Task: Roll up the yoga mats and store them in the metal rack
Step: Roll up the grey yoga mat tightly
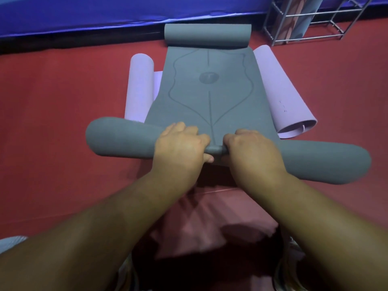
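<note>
The left hand [182,141] and the right hand [249,148] both grip the near rolled end of a dark grey foam yoga mat [210,97]. On each hand the fingers are curled over the top of the roll and the thumb is tucked under it, so the roll is squeezed thin between the two hands. The hands are close to each other, near the middle of the roll, with only a short piece of grey foam visible between them. To the left and to the right of the hands the roll is thicker and it reaches out well past both wrists.

Beyond the hands, the grey mat lies flat on the red floor [52,97], with a line pattern and a round logo on its surface. Its far end is curled into a second roll next to a blue padded wall [105,13].

Under the grey mat lies a pale purple yoga mat [281,89], crosswise. One of its ends is rolled on the left side and the other end is curled on the right side.

A grey metal wire rack [327,15] stands at the far right, and rolled mats [302,17] stand upright inside it.
</note>
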`<control>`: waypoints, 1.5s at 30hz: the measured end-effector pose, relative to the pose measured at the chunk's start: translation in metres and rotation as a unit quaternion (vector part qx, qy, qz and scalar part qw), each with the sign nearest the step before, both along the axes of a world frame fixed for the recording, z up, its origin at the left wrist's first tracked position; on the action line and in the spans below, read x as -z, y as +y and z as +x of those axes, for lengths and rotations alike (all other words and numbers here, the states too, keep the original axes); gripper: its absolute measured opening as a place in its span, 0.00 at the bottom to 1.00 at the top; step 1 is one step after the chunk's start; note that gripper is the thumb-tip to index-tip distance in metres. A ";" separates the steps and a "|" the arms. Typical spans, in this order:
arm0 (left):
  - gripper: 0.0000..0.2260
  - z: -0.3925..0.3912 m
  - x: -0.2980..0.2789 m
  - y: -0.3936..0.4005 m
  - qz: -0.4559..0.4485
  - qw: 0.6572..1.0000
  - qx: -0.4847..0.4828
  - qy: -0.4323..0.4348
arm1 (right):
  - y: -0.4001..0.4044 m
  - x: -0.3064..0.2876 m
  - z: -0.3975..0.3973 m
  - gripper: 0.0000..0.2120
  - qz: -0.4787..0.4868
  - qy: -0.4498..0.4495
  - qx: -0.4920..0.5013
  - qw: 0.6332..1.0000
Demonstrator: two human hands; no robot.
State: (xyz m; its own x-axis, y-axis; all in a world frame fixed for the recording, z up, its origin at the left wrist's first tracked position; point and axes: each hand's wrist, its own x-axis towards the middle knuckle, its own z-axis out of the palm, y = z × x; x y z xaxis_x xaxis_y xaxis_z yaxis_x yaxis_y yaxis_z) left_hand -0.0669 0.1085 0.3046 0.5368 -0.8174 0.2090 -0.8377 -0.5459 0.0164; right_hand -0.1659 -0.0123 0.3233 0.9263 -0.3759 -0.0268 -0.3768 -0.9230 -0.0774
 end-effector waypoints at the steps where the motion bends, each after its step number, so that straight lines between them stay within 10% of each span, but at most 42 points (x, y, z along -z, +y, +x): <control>1: 0.17 0.000 0.001 -0.001 -0.005 1.000 -0.006 0.002 | 0.001 0.000 0.001 0.11 0.009 -0.002 0.013 1.000; 11: 0.14 -0.021 0.014 -0.006 0.036 0.996 -0.066 0.039 | 0.001 0.011 -0.007 0.06 -0.009 0.018 0.006 1.000; 15: 0.13 -0.027 0.013 -0.013 0.100 0.987 -0.073 0.099 | -0.001 0.000 -0.015 0.28 -0.028 0.086 -0.031 0.995; 20: 0.16 -0.029 0.016 -0.012 0.155 0.976 -0.050 0.147 | -0.007 0.001 -0.018 0.09 0.032 0.141 -0.045 0.989; 27: 0.17 -0.040 0.019 -0.006 0.104 0.994 0.009 0.039 | -0.022 0.014 -0.023 0.13 0.155 0.113 0.087 0.978; 33: 0.17 -0.037 0.025 -0.005 0.195 0.972 -0.057 0.122 | -0.007 0.031 -0.029 0.10 0.020 0.063 -0.018 0.998; 45: 0.17 -0.047 0.018 0.004 0.154 0.987 0.027 0.048 | -0.006 0.021 -0.042 0.13 0.118 0.072 -0.054 0.989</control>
State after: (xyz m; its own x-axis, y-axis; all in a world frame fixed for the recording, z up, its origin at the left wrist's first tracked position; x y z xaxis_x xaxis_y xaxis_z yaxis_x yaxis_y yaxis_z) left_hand -0.1136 0.1121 0.2870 0.4967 -0.8618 -0.1030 -0.8679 -0.4927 -0.0629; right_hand -0.2078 -0.0185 0.3027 0.9410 -0.2425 -0.2361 -0.2996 -0.9212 -0.2483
